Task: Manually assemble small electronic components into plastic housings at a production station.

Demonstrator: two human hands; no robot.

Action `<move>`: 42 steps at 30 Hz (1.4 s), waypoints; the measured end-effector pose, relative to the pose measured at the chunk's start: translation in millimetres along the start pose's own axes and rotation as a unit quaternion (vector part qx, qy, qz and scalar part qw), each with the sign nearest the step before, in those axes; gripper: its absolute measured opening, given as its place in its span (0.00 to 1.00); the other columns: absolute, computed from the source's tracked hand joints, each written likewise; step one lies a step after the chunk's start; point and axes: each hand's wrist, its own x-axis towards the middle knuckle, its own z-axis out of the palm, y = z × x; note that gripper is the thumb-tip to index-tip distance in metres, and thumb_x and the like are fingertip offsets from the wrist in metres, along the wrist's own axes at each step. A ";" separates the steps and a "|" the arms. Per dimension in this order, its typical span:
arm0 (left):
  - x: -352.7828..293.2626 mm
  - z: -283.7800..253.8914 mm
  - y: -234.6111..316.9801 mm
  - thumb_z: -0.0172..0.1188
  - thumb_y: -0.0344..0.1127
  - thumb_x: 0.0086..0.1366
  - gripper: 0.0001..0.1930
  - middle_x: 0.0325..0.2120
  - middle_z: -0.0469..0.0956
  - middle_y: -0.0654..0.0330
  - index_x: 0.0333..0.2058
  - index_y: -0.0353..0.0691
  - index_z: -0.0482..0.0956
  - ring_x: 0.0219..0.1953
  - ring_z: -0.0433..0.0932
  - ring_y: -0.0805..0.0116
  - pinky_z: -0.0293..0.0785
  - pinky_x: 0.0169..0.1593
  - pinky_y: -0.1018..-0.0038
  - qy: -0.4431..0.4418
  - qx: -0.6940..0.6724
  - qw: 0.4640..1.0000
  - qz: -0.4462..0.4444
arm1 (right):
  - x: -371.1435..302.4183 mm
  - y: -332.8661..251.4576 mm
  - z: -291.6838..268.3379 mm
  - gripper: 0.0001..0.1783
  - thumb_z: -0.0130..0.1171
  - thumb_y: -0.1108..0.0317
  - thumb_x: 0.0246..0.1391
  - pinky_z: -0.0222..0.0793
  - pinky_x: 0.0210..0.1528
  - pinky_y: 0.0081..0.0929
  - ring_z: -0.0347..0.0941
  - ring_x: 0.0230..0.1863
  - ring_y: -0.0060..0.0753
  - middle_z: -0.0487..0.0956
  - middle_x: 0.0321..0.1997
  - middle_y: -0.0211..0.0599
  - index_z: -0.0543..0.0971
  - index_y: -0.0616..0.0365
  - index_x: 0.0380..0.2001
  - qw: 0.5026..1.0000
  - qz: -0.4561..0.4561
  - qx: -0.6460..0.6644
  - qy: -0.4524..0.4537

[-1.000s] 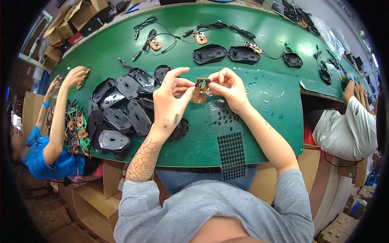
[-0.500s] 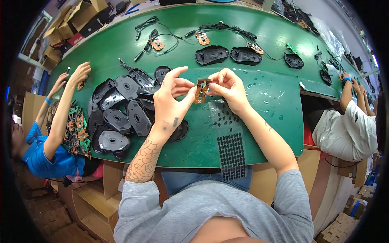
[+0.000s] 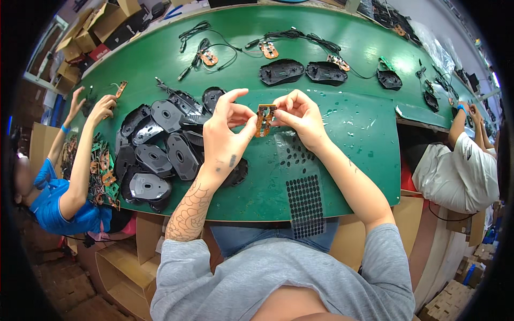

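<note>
A small orange-brown circuit board [image 3: 263,121] with black and white parts is held upright in front of me, above the green table. My right hand [image 3: 301,119] pinches its right edge between thumb and fingers. At its left edge, the thumb and a bent finger of my left hand [image 3: 231,122] close on the board, while the index finger sticks up. Below my right hand lies a clear sheet of black oval stickers [image 3: 305,198], overhanging the table's near edge. Left of my left hand is a pile of black and grey computer mouse shells [image 3: 155,159].
Beyond my hands lie two black mouse bases [image 3: 281,71] and several cabled boards [image 3: 209,57]. Another heap of circuit boards [image 3: 103,170] sits at the left, by a co-worker in blue [image 3: 69,200]. A person in white [image 3: 455,174] works at the right. Water drops dot the table [image 3: 364,139].
The board in my hands has turned slightly and shifted a little left. At the left, the co-worker's hands have moved apart, and a small board now shows above one of them.
</note>
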 end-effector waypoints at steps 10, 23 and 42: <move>0.5 -2.3 -2.8 0.60 0.19 0.54 0.26 0.27 0.79 0.63 0.53 0.41 0.69 0.28 0.78 0.74 0.77 0.38 0.78 0.014 0.033 0.999 0.006 | 2.2 3.1 0.1 0.14 0.59 0.82 0.51 0.80 0.40 0.25 0.75 0.38 0.27 0.76 0.39 0.38 0.65 0.55 0.29 1.000 -0.003 -0.007 -0.003; 0.8 -2.8 -10.3 0.61 0.19 0.53 0.27 0.26 0.79 0.66 0.53 0.43 0.71 0.25 0.77 0.74 0.76 0.34 0.79 0.036 0.122 0.989 0.075 | 4.8 3.0 1.5 0.15 0.60 0.83 0.50 0.80 0.40 0.25 0.74 0.38 0.26 0.76 0.39 0.37 0.65 0.55 0.29 1.000 0.011 -0.003 -0.016; 0.2 -6.5 -15.1 0.59 0.22 0.56 0.20 0.26 0.78 0.66 0.48 0.42 0.74 0.24 0.75 0.72 0.72 0.30 0.76 0.028 0.161 0.984 0.076 | 7.9 10.9 4.7 0.14 0.59 0.82 0.51 0.77 0.40 0.25 0.73 0.37 0.27 0.76 0.39 0.38 0.64 0.54 0.29 0.998 -0.012 -0.040 -0.036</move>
